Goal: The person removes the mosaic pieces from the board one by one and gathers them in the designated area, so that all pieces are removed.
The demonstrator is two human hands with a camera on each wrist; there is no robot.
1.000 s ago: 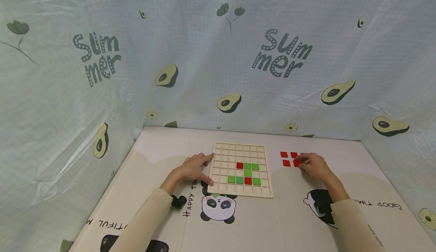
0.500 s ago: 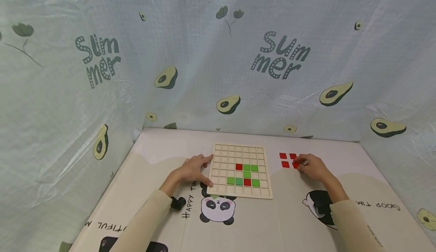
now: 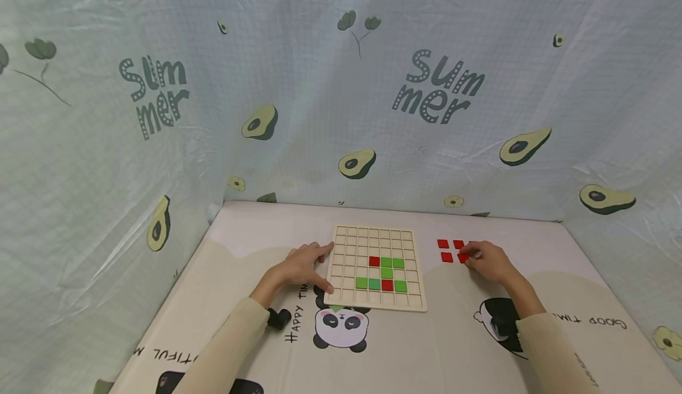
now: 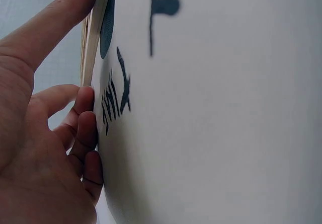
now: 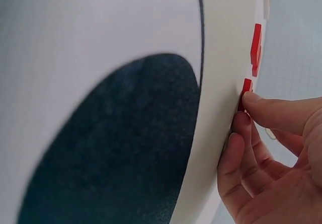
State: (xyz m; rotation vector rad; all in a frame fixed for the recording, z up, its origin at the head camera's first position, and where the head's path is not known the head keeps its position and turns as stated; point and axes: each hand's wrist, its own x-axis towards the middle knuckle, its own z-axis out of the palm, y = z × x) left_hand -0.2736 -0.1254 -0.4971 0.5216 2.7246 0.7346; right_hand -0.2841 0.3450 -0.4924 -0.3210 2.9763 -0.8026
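A pale wooden grid board [image 3: 348, 251] lies flat on the table, with several green tiles [image 3: 386, 273] and two red tiles [image 3: 375, 261] in its cells. My left hand [image 3: 301, 265] touches the board's left edge, thumb near the front corner and index finger stretched further up; the left wrist view shows the thumb against the board's side. To the right of the board, my right hand [image 3: 490, 261] pinches a red square tile [image 5: 246, 87], thumb on it and fingers low against the tabletop. Other loose red tiles [image 3: 447, 257] lie beside it, one partly hidden by the hand.
The tabletop [image 3: 394, 352] has a cloth printed with pandas and lettering. A patterned sheet [image 3: 298, 86] hangs along its back and sides. Black wrist devices [image 3: 279, 318] sit by both sleeves.
The head view has shifted slightly. My right fingers stay at the same red tile, with only slight movement. My left hand keeps its place at the board's edge.
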